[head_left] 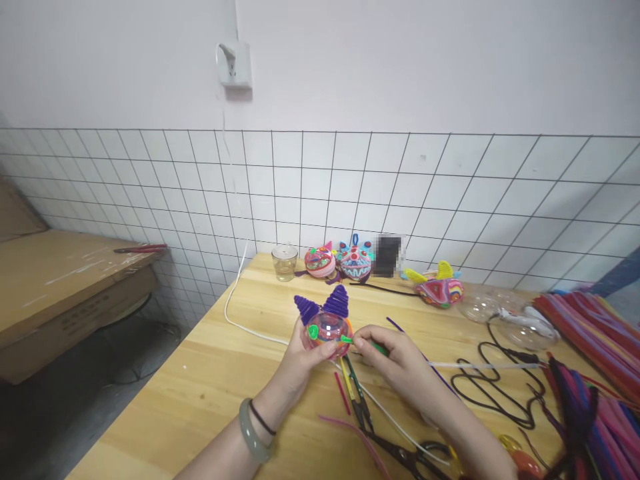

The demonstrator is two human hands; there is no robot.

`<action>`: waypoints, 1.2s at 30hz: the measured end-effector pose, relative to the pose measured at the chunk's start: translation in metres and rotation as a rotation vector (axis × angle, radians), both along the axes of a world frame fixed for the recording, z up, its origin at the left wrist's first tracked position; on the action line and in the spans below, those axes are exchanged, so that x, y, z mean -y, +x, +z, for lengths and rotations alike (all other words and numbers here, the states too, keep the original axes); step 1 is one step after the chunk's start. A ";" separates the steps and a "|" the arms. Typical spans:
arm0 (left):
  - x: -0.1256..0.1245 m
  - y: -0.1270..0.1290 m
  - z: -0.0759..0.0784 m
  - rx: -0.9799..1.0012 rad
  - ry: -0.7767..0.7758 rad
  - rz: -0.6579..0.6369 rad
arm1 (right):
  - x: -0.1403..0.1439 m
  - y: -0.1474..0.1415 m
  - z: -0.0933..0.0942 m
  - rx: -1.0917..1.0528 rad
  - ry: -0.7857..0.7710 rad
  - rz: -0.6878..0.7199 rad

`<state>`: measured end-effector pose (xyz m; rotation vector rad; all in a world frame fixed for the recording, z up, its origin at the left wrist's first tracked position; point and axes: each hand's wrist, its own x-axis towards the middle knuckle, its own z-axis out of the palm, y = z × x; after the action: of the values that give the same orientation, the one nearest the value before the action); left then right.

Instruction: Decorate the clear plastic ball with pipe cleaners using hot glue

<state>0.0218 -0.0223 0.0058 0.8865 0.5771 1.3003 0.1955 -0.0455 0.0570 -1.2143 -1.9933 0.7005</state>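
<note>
Head view: no legible writing.

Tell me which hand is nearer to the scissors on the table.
Right. The right hand hovers just above and behind the scissors, pinching a green pipe cleaner; the left hand holds the ball craft farther left.

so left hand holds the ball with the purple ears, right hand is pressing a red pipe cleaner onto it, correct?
Not quite. In the head view the pipe cleaner pinched in the right hand is green, not red. The rest holds: the left hand holds the ball with the purple ears.
</note>
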 end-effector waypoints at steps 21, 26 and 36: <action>0.002 -0.001 0.003 0.017 -0.003 -0.006 | -0.003 0.003 -0.007 0.042 0.194 -0.017; 0.003 0.000 0.004 0.044 0.014 -0.026 | -0.005 0.004 -0.014 0.110 0.338 0.006; 0.003 -0.002 0.001 0.102 -0.048 -0.078 | -0.003 0.002 -0.010 0.035 0.337 -0.044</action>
<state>0.0198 -0.0249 0.0071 0.7904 0.4875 1.2488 0.1971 -0.0423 0.0467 -1.0676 -2.0072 0.3056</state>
